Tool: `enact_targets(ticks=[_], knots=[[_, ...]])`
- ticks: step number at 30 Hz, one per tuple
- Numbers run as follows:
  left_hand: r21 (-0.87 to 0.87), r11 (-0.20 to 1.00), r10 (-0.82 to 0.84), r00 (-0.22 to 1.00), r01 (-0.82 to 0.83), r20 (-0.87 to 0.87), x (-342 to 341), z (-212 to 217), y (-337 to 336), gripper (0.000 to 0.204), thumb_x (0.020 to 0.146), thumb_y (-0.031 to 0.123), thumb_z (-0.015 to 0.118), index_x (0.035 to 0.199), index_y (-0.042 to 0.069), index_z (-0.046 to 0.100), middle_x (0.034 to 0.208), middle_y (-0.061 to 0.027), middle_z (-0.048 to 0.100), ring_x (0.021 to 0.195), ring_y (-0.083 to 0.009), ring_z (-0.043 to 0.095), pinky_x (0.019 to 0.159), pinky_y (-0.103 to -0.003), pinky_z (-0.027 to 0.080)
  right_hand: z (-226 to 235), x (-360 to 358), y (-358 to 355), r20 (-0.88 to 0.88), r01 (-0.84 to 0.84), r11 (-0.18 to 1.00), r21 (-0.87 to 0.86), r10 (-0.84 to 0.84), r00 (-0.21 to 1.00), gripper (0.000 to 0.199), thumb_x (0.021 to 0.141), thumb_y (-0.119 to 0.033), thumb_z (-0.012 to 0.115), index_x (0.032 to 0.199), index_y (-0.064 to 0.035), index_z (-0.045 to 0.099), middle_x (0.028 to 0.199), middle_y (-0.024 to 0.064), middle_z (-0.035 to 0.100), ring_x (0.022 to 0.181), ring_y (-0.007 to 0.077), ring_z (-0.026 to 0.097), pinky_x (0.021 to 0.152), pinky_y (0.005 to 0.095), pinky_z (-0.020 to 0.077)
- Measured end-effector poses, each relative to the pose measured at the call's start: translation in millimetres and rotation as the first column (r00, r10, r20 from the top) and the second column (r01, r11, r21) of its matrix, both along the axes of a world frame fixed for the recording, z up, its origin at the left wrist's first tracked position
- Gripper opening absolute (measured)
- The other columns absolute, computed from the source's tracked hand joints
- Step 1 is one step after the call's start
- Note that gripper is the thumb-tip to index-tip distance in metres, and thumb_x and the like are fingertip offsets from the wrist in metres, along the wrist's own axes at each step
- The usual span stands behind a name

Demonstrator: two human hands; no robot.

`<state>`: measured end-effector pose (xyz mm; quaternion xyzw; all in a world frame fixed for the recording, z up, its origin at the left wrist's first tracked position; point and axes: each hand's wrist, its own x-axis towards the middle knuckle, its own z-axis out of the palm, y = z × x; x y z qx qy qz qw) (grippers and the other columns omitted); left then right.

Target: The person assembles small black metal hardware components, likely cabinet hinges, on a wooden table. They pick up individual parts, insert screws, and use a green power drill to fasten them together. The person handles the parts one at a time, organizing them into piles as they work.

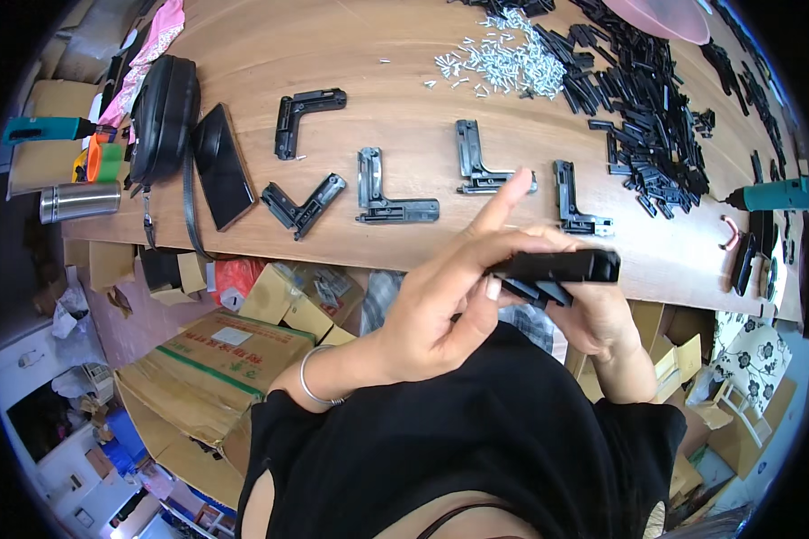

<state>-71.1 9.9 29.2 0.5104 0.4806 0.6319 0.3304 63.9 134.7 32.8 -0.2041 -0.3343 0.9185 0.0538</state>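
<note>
Left hand (440, 301) pinches the black plastic part (557, 267) from the near side, index finger raised. Right hand (602, 314) cups it underneath, fingers closed on it, held above the table edge (351, 251). Best squeeze evenly, pieces kept flush. Beyond: five L-shaped brackets (388, 193), screw pile (512, 63), loose black parts (647, 108), teal screwdriver (773, 195). Nothing obstructs.
</note>
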Motion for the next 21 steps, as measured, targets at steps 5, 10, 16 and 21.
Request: enact_targets(ticks=[5,10,16,21], knots=[[-0.034,0.999,-0.003,0.999,0.002,-0.04,-3,10,-3,0.036,0.09,0.013,0.046,0.122,-0.003,0.046,0.139,-0.0356,0.022,0.129,-0.0358,0.034,0.096,-0.035,0.036,4,-18,7,0.013,-0.159,0.977,-0.144,0.162,0.987,0.014,0.088,-0.01,0.055,0.096,0.0007,0.06,0.09,0.0081,0.064,0.079,0.0116,0.062,0.072,0.0233,0.0498],[0.0,0.996,0.091,0.97,-0.094,-0.226,-26,-7,-4,0.037,0.084,0.004,0.057,0.12,0.0,0.05,0.13,-0.0221,0.045,0.114,-0.0291,0.053,0.084,-0.032,0.048,3,-43,4,0.011,-0.062,0.974,0.216,0.061,0.998,0.011,0.085,-0.003,0.056,0.093,0.002,0.062,0.089,0.0074,0.064,0.079,0.0122,0.061,0.074,0.0226,0.0484],[-0.235,0.776,0.586,0.807,-0.585,-0.075,-101,1,9,0.039,0.09,0.022,0.055,0.121,0.003,0.041,0.07,-0.0097,0.064,0.058,-0.0128,0.063,0.049,-0.022,0.043,10,-123,62,0.184,-0.192,0.13,0.973,0.074,0.98,0.014,0.082,-0.011,0.06,0.092,-0.0037,0.067,0.092,0.0057,0.067,0.086,0.0124,0.06,0.075,0.0289,0.0482],[-0.132,0.554,0.557,0.484,-0.822,-0.675,-204,-11,58,0.036,0.089,0.03,0.049,0.118,0.008,0.048,0.078,-0.0167,0.066,0.063,-0.0221,0.065,0.059,-0.031,0.05,-31,-219,163,-0.194,0.049,-0.849,0.526,-0.065,0.979,0.018,0.077,-0.015,0.062,0.093,-0.0091,0.067,0.094,0.0067,0.063,0.092,0.025,0.057,0.078,0.0357,0.0464]])
